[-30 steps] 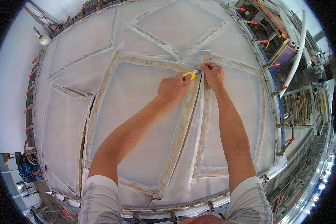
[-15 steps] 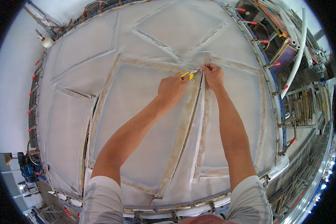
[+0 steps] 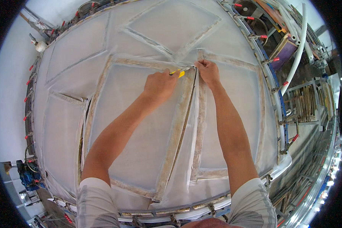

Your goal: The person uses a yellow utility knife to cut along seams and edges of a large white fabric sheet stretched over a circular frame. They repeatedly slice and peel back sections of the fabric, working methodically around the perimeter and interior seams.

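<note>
My left hand (image 3: 159, 84) is closed round a yellow utility knife (image 3: 181, 73), its tip at the top of a slit between two framed rectangles under white translucent sheeting (image 3: 136, 152). My right hand (image 3: 208, 70) pinches the sheeting's cut edge just right of the tip, beside the upper corner of the right rectangle. A long narrow opening runs from there toward the near edge, with a loose white strip along it. Pale-brown frame bars (image 3: 199, 148) show through the sheet. Another dark gap (image 3: 85, 117) lies left of the middle rectangle.
Red-handled clamps (image 3: 274, 59) line the large stretching table's rim. White pipes (image 3: 298, 57), boards and a metal rack of wooden strips (image 3: 307, 106) stand at the right. A blue machine (image 3: 25, 174) is at the lower left, a spray bottle (image 3: 40, 45) at the upper left, beside a white wall.
The whole view has shifted slightly left and up. My left hand with the knife has edged a little left from the slit's top; my right hand still pinches at the same spot.
</note>
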Demonstrator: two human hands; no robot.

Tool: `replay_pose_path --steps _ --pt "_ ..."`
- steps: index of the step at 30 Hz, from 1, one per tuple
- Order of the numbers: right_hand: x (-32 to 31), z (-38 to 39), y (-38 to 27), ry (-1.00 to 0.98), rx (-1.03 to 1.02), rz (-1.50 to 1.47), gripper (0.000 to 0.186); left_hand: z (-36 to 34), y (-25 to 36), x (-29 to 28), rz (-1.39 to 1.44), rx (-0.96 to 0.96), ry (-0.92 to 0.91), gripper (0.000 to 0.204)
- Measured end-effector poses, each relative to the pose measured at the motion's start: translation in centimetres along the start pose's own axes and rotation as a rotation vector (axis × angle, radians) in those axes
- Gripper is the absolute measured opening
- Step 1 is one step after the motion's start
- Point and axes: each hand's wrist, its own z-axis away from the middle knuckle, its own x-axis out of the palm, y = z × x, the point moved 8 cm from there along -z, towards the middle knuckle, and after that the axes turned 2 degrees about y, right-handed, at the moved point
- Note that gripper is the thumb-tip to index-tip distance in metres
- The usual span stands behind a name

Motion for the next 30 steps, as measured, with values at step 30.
replay_pose_path --steps 30 --pt "0.9 -0.4 -1.7 -0.171 -0.12 0.276 0.034 12.6 9.2 5.8 1.908 -0.612 0.599 0.056"
